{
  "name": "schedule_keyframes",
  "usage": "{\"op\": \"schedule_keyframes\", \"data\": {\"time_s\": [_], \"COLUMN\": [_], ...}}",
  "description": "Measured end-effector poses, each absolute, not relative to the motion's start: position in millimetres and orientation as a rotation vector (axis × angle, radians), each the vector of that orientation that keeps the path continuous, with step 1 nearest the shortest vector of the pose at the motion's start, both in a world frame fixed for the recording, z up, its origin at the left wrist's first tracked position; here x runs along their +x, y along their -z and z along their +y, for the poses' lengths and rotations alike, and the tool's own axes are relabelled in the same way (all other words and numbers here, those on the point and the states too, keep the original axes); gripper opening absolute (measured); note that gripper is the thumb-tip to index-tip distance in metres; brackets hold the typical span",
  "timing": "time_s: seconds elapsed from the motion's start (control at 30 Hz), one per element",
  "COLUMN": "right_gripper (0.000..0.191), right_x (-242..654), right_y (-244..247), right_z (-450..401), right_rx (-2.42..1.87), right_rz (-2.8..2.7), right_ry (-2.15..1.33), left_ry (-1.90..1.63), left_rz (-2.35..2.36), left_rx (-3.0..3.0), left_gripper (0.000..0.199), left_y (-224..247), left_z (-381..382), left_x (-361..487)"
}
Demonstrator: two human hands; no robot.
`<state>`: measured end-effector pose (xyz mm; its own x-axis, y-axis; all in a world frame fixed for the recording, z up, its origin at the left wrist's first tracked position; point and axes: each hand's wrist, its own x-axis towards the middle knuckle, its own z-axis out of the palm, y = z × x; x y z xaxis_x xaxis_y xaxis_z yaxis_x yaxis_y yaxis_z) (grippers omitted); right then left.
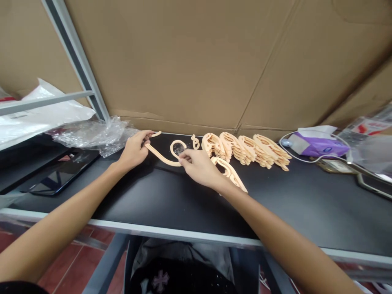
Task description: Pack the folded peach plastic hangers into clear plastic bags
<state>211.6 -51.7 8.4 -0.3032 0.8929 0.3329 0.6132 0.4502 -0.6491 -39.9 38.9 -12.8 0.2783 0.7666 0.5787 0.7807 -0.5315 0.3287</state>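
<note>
A long curved beige strip (163,158) spans the space between my hands over the black table. Its left end is in the closed fingers of my left hand (136,148). My right hand (196,164) pinches the strip's other end. Beside my right fingertips is a beige ring-shaped piece (173,148); whether it joins the strip is unclear. A short beige piece (156,134) shows just past my left fingers. Behind my right hand lies a small twisted beige piece (195,142). Another beige cut-out piece (232,173) lies partly under my right wrist.
Several stacks of beige cut-out pieces (245,149) stand along the back. At left are crumpled clear plastic (92,132) and a dark tablet (61,173). A purple tissue pack (324,145), a white cable (301,159) and a phone-like object (375,185) are at right.
</note>
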Motion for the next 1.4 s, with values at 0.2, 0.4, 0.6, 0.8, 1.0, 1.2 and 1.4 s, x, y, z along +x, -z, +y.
{"op": "schedule_keyframes", "data": {"time_s": [0.2,0.4,0.6,0.8,1.0,1.2,1.4], "right_gripper": [0.012,0.015,0.014,0.012,0.015,0.031,0.040], "right_x": [207.3,205.2,207.2,208.1,206.1,207.8,205.4], "right_y": [-13.3,-15.5,-3.8,-5.4,-12.7,-27.3,-26.0], "right_z": [-49.5,-50.5,-48.1,-54.8,-64.0,-65.4,-61.2], "right_rx": [-1.176,-1.254,-1.305,-1.428,-1.516,-1.560,-1.224], "right_rz": [-1.713,-1.711,-1.909,-2.117,-2.246,-2.197,-1.800], "right_ry": [-0.918,-1.018,-0.838,-0.656,-0.489,-0.152,-0.679], "left_ry": [0.974,0.743,0.572,0.512,0.679,1.048,1.294], "left_rz": [-1.638,-1.593,-1.676,-1.779,-1.822,-1.757,-1.508], "left_rx": [-2.440,-2.538,-2.561,-2.587,-2.596,-2.544,-2.916], "left_gripper": [0.044,0.041,0.046,0.049,0.051,0.040,0.026], "left_y": [17.2,10.2,7.5,-4.2,-31.2,-43.7,-43.8], "left_z": [52.2,70.5,105.8,102.4,71.5,20.5,-39.0], "left_x": [-61.3,-56.8,-48.3,-36.6,-41.3,-36.9,9.3]}}
